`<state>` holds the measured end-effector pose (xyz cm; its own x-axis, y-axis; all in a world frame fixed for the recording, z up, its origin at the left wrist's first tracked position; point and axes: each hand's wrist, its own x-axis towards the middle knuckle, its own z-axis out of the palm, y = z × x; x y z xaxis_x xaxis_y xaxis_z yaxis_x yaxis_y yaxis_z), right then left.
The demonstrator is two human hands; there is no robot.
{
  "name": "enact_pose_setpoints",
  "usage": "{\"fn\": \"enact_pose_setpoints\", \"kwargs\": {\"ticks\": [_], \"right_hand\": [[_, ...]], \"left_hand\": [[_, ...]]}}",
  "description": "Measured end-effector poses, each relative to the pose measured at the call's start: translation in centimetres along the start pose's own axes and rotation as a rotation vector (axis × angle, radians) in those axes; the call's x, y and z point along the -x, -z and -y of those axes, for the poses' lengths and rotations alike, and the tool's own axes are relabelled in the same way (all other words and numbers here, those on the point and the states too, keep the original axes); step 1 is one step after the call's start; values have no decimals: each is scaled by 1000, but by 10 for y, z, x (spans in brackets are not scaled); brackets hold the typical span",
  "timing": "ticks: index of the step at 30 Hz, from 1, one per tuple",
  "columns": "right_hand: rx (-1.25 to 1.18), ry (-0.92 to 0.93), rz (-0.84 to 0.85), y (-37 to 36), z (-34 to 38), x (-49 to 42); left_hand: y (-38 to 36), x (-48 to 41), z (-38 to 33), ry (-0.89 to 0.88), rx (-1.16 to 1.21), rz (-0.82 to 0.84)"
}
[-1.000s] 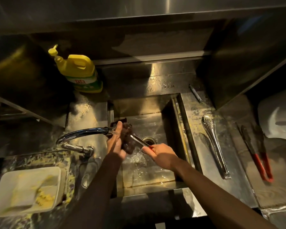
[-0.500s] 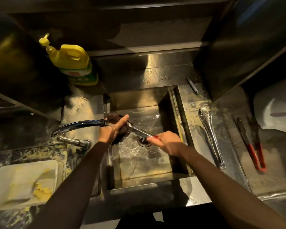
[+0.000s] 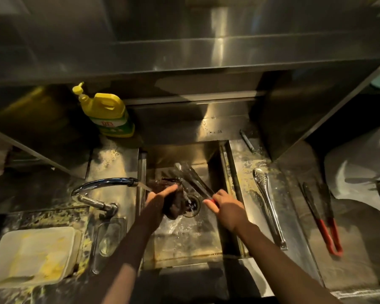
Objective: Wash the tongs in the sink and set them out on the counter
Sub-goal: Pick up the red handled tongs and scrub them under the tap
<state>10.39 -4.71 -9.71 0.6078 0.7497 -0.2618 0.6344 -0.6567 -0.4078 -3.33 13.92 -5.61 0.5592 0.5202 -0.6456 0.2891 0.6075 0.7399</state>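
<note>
Over the steel sink point(image 3: 215, 154) my right hand point(image 3: 227, 207) grips the red handle of a pair of metal tongs point(image 3: 192, 176), whose arms point up and left across the basin. My left hand point(image 3: 158, 199) holds a dark scrubbing pad point(image 3: 174, 201) just left of the tongs, near the drain. Water runs from the curved tap point(image 3: 101, 183) onto the pad. On the counter to the right lie silver tongs point(image 3: 268, 200) and, further right, red-handled tongs point(image 3: 323, 218).
A yellow soap bottle point(image 3: 108, 113) stands behind the sink at the left. A soiled white tray point(image 3: 31, 253) and a clear lid point(image 3: 109, 238) lie at the front left. A small metal rod point(image 3: 247, 140) rests behind the counter. White cloth point(image 3: 360, 167) lies at far right.
The tongs have slid out of the pad and now point further up into the basin. My left hand with the pad has dropped toward the drain. The view has tilted downward.
</note>
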Motion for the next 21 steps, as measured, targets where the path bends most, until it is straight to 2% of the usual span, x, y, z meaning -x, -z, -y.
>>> {"fn": "enact_pose_setpoints", "kwargs": {"ticks": [2,6,12,18,21], "right_hand": [[15,-37,54,7,-4,4],[-116,-37,6,26,-15,10],[-307,112,-58,60,-18,13],[-443,213,-75,85,-24,19],[-402,240,-191,95,-33,30]], "left_hand": [[-10,13,0,-37,-62,30],[-28,27,-4,-69,-84,-70],[-61,59,-20,-212,0,-133],[-89,81,-24,-331,60,-67],[-98,84,-25,-329,70,-2]]}}
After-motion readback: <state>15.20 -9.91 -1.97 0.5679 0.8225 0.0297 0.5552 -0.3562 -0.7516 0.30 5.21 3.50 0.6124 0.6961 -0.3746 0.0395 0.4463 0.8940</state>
